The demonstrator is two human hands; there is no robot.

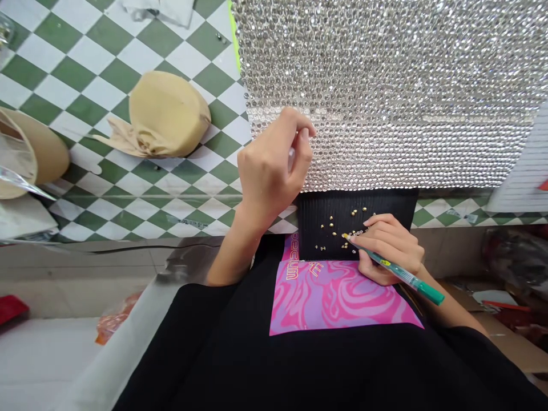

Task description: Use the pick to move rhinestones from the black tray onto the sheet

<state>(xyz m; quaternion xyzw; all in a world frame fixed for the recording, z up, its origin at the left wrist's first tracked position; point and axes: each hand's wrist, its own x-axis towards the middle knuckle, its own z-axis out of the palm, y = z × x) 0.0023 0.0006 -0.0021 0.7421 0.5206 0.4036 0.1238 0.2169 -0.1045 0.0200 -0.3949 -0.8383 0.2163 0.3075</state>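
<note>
My left hand [274,162] is closed, with its fingers curled in, over the near left part of a sheet covered in rows of silvery rhinestones [398,97]. What those fingers hold, if anything, is hidden. My right hand [391,248] grips a clear-barrelled pen [406,278] with a green end. The pen's yellow tip points down among loose rhinestones [334,233] on a black ribbed tray [312,217]. Several of these stones look gold and lie scattered. Below the tray, a pink and purple swirled card [342,305] lies against my black shirt.
The table [158,40] has a green and white diamond pattern. On its left sit a beige fabric-covered piece [169,111] with a knotted end and a tan round container [51,148]. White lined paper [520,171] lies at the right. A dark cable [149,249] runs below the table edge.
</note>
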